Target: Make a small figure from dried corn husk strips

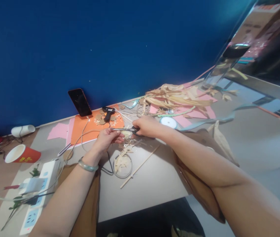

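My right hand [145, 126] grips the black handles of a pair of scissors [124, 130], blades pointing left. My left hand [107, 138], with a green bangle on the wrist, pinches a small pale piece of dried husk [126, 134] at the blades. Below the hands lie husk scraps in a wire ring [122, 166] and a thin wooden stick [140, 166] on the white table [154, 187].
A pile of dried husks [176, 97] lies on pink paper at the back. A black glue gun [108, 113] and brown discs rest on an orange sheet [85, 128]; a phone [80, 102] leans on the blue wall. White tape roll [169, 122], red paper cup [23, 154], power strip [37, 194] left.
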